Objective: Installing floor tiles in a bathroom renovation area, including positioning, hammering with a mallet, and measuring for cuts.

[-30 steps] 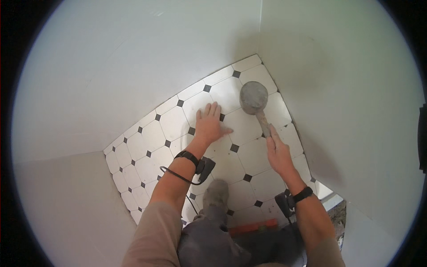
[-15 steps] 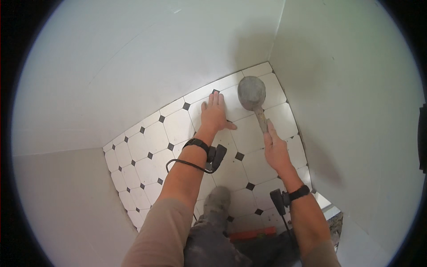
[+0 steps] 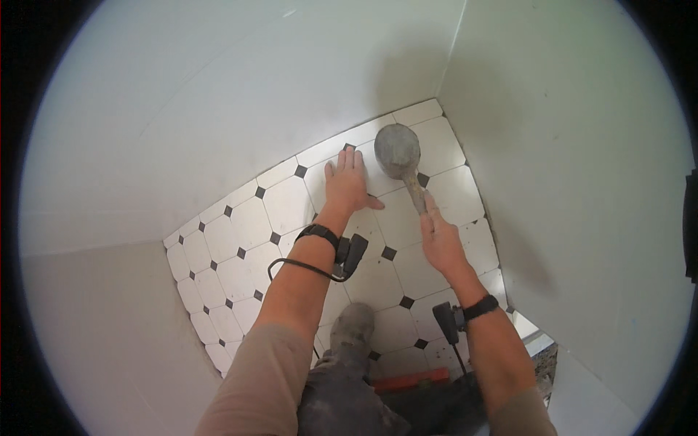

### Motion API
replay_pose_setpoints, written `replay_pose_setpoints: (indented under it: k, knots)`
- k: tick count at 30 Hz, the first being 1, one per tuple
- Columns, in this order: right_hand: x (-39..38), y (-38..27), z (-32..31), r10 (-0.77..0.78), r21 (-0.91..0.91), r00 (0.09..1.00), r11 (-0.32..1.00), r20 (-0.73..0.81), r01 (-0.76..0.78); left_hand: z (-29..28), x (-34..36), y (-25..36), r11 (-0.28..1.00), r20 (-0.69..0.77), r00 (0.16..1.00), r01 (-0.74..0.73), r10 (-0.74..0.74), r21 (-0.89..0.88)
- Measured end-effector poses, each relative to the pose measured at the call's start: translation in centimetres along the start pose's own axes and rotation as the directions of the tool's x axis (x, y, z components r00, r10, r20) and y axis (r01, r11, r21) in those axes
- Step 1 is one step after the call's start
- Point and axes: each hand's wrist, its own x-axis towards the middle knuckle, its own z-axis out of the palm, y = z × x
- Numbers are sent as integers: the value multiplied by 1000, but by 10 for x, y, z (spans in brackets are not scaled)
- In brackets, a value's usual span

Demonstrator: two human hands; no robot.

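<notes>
My left hand (image 3: 347, 182) lies with fingers stretched out on the white tiles (image 3: 291, 200) with small dark diamond insets, close to the back edge of the tiling. My right hand (image 3: 441, 240) grips the handle (image 3: 413, 187) of a grey, dusty mallet. The mallet's large round head (image 3: 397, 150) is over the tiles just right of my left fingers. I cannot tell whether it touches them. Straps with black devices and cables are on both my wrists.
Plain pale walls (image 3: 560, 174) enclose the tiles on the left, back and right. A grey boot (image 3: 352, 323) stands on the tiles below my hands. A red bar-shaped tool (image 3: 414, 379) lies near my leg. Rough dark ground (image 3: 544, 367) shows at the lower right.
My left hand has moved forward toward the back edge of the tiles. The mallet in my right hand has moved a little left and toward the back wall. The view has shifted slightly.
</notes>
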Motion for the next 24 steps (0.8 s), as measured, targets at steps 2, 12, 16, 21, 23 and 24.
replay_pose_setpoints:
  k: [2, 12, 16, 21, 23, 24]
  knots:
    - [-3, -6, -10, -25, 142, 999, 989, -31, 29, -2, 2, -3, 1000, -14, 1000, -11, 11, 3]
    - [3, -2, -7, -23, 182, 993, 982, -112, 43, -1, 5, -3, 1000, -34, 999, -25, 25, -4]
    - [14, -3, -5, -1, 94, 998, 996, -56, 6, -4, 4, -4, 1000, 0, 1000, -2, 2, 24]
    - [9, 8, -2, 17, 59, 996, 998, -87, -12, -5, 0, 3, 1000, -14, 1000, -7, 7, 6]
    - [12, 11, -5, -113, 67, 985, 990, -129, 122, -3, -3, 4, 1000, -5, 1000, 0, 0, 18]
    - [10, 4, -7, -117, 70, 985, 990, -126, 126, -2, -5, 1, 999, 11, 1000, 15, -15, 36]
